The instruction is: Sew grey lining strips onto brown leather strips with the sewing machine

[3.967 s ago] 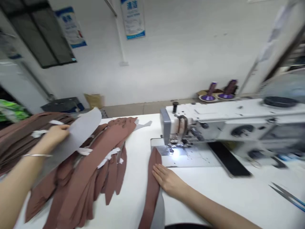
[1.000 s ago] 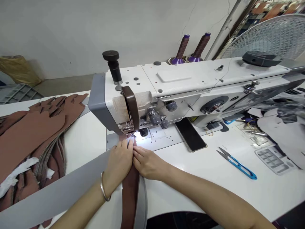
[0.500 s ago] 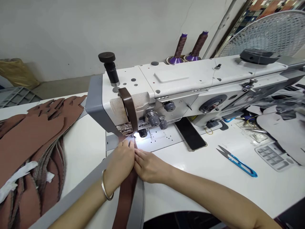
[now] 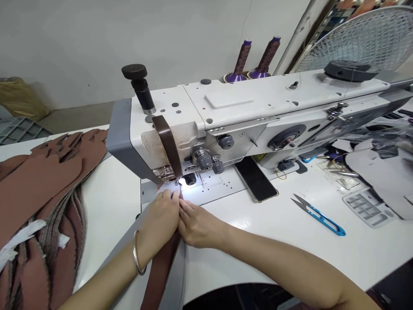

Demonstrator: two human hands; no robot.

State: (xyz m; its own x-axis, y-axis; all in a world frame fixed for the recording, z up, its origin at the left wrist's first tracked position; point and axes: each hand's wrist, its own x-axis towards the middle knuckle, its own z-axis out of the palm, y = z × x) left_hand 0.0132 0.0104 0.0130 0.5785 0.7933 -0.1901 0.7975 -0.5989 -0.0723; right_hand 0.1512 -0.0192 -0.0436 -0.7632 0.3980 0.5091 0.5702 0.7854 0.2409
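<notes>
A brown leather-like strip [image 4: 158, 275] with grey backing material [image 4: 176, 277] runs from the table's front edge up under the presser foot of a white sewing machine [image 4: 190, 125]. My left hand [image 4: 161, 221], with a bangle at the wrist, is closed with bent fingers on the grey material just before the lit needle area. My right hand [image 4: 201, 226] pinches the strip's right edge, its fingertips touching the left hand. Both sets of fingertips are partly hidden against the material.
Stacked brown cut pieces [image 4: 38, 185] lie on the left. Right of the machine bed are a phone [image 4: 256, 178] and blue thread snips [image 4: 319, 215]. Two brown thread cones [image 4: 242, 60] and a fan [image 4: 361, 41] stand behind the machine. Light cut pieces [image 4: 380, 172] lie at far right.
The view has shifted slightly, so the machine and table sit a little further left and higher. Both hands keep their hold close to the needle; more grey material shows above the left fingers.
</notes>
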